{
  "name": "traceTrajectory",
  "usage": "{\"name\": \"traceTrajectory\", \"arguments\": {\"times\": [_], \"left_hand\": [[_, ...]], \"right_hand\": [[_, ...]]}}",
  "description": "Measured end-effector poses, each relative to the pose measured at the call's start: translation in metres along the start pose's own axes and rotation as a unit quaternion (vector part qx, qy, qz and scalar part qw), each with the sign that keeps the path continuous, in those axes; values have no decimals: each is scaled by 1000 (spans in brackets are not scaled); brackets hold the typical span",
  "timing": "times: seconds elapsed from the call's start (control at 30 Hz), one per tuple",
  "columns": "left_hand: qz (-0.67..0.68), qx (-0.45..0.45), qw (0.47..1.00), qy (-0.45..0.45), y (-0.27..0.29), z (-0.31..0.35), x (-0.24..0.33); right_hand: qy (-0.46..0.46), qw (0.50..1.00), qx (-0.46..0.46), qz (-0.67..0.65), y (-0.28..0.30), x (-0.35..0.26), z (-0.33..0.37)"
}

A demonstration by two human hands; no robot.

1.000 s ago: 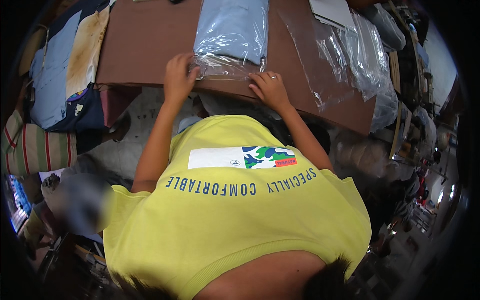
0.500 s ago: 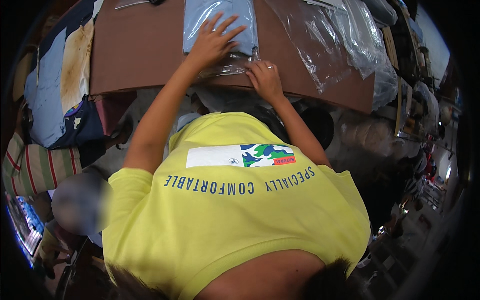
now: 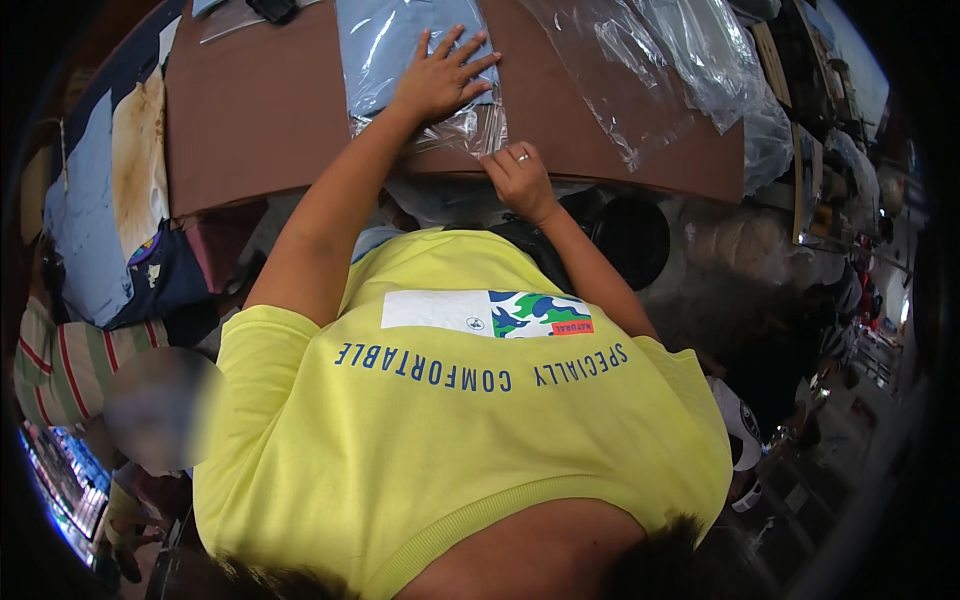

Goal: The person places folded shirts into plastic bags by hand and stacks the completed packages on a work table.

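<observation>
A folded light-blue garment (image 3: pixel 385 45) lies inside a clear plastic bag (image 3: pixel 468 130) at the near side of the brown table. My left hand (image 3: pixel 443 82) rests on the bagged garment, palm down with its fingers spread. At the bag's near right corner, my right hand (image 3: pixel 522 178) is closed in a pinch on the clear plastic, just over the table's front edge. A ring shows on one of its fingers. The loose end of the bag stretches, wrinkled, between the two hands.
Loose clear plastic bags (image 3: pixel 610 75) lie on the brown table (image 3: pixel 260 120) to the right. A small black object (image 3: pixel 272 9) is at the far left. Blue cloth (image 3: pixel 85 215) and a stained tan piece (image 3: pixel 138 150) hang at left, near a person in stripes (image 3: pixel 85 360).
My right hand has drawn the bag's corner slightly toward me, past the table edge. My left hand stays flat on the garment, its fingers spread. The view has shifted a little.
</observation>
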State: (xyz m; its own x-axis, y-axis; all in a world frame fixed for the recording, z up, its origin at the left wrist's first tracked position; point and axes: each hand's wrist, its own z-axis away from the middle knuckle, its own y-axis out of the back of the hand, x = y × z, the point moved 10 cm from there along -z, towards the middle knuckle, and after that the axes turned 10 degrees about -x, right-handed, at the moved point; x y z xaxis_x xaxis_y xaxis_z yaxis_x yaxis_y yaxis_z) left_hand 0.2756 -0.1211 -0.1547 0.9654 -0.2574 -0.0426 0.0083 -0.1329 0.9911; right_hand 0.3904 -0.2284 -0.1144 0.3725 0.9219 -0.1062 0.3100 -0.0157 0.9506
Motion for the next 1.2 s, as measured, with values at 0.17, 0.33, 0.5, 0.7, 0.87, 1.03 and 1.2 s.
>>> {"name": "traceTrajectory", "arguments": {"times": [0.17,0.33,0.5,0.7,0.87,1.03,1.2], "left_hand": [[130,48,990,-11,11,0,-9],[186,83,979,21,47,26,-49],[61,11,998,20,13,53,-52],[22,14,999,40,3,57,-49],[20,3,999,42,3,57,-45],[3,-10,999,48,5,57,-44],[22,13,999,37,7,59,-42]], "right_hand": [[-41,998,-43,3,3,9,4],[-56,998,-2,-29,25,7,-26],[46,996,-56,-60,-20,-28,-77],[156,987,9,41,-10,-55,-68],[209,975,54,54,-5,-72,-49],[212,975,30,65,-3,-71,-37],[147,987,57,4,15,-70,-46]]}}
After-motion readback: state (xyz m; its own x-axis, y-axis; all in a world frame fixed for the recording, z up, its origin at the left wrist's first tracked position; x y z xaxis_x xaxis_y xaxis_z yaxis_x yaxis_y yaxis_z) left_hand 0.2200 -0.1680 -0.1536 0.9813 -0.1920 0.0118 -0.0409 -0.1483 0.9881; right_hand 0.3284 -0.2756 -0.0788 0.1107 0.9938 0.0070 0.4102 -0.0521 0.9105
